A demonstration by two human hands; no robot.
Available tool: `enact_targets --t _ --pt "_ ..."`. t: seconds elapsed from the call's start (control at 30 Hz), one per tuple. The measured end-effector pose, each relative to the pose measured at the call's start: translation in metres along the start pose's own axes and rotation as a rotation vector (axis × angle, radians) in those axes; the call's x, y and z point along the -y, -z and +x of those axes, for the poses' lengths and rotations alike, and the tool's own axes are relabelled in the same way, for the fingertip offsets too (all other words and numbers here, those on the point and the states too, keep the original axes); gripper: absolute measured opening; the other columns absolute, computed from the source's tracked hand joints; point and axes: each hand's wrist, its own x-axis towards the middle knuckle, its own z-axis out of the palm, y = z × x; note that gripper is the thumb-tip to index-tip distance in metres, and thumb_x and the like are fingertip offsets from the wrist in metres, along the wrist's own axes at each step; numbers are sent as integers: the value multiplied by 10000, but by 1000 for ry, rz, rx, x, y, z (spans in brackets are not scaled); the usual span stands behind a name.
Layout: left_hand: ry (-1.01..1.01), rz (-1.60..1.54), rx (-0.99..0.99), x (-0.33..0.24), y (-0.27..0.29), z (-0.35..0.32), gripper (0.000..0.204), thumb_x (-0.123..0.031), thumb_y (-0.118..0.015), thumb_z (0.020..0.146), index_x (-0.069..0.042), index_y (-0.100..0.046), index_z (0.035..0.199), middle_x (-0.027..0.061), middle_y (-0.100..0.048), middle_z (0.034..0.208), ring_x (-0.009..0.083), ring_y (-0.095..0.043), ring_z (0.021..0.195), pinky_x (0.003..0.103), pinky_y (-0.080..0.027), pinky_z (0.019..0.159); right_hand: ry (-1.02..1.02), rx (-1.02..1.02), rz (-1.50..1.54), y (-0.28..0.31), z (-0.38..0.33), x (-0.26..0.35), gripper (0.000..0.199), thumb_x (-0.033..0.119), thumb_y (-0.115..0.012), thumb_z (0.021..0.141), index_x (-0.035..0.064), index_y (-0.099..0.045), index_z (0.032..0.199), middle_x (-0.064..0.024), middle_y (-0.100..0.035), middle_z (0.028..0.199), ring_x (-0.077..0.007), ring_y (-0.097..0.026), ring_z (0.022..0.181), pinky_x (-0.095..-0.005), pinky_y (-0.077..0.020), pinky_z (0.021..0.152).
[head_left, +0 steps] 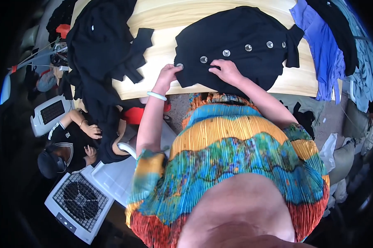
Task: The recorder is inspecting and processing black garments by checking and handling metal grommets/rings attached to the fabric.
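Observation:
A black cardigan (236, 35) lies on the light wooden table in front of me, with a row of large, shiny round buttons (226, 53) running across it. At its lower left corner, my left hand (168, 77) pinches the edge beside the end button (179, 66). My right hand (227, 72) rests on the fabric just below the row, its thumb and index finger bent and a little apart. One short cuff of the cardigan (293, 51) sticks out at the right.
Another black garment (97, 45) drapes off the table's left side. Blue-violet (320, 41) and pale blue clothes (360, 45) hang over the right end. At lower left, a seated person (71, 140) handles dark cloth beside a white fan unit (81, 202). The wooden table (161, 16) ends just before me.

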Motion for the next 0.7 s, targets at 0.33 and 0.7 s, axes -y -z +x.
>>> enact_targets --t 0.33,0.7 --pt "-912 1315 -162 -29 -82 11 302 -229 -654 688 -10 -594 887 177 -542 850 316 -535 813 383 -437 739 -9 -34 -114 -15 -9 16 197 210 -546 773 41 -594 862 -139 -568 828 -306 -564 805 -396 -452 746" --pt "-832 1222 -113 -19 -96 29 276 -221 -608 743 -21 -563 928 202 -477 938 366 -556 820 417 -466 721 -27 -67 -168 -18 -11 9 162 56 -482 696 15 -567 827 -168 -572 833 -325 -565 809 -412 -453 749"
